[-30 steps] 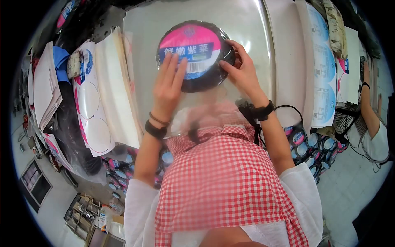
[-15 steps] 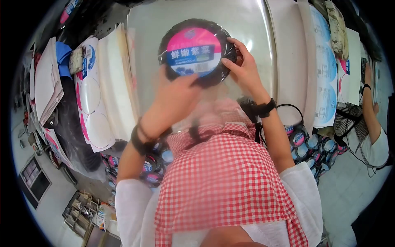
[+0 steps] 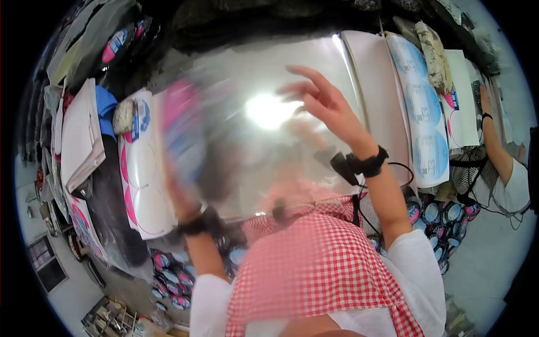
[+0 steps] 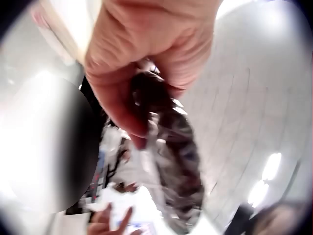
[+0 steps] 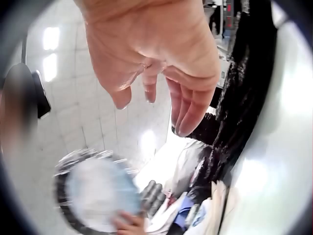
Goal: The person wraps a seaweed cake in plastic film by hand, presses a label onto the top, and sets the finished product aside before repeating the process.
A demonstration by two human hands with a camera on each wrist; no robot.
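Note:
My left hand (image 3: 181, 196) grips a round, flat black packet of dried seaweed (image 3: 185, 132) in shiny clear wrap, with a pink, white and blue label. Motion blurs both in the head view, at the left part of the metal tabletop (image 3: 247, 62). The left wrist view shows the packet (image 4: 173, 161) edge-on, pinched between thumb and fingers of the left hand (image 4: 151, 44). Nothing is in my right hand (image 3: 331, 112), raised over the tabletop with its fingers spread and loosely bent. In the right wrist view the packet (image 5: 98, 188) is apart from the right hand (image 5: 151, 54).
Sheets of round pink-edged labels (image 3: 143, 196) lie left of the metal top, blue label sheets (image 3: 424, 112) to its right. Dark seaweed (image 3: 252, 17) lies along the far edge. Many finished packets (image 3: 174, 278) are heaped below the table. Another person's arm (image 3: 497, 135) reaches in at right.
The packet was between both hands over the middle of the metal top. My right hand has let go of it, and the left hand has carried it left.

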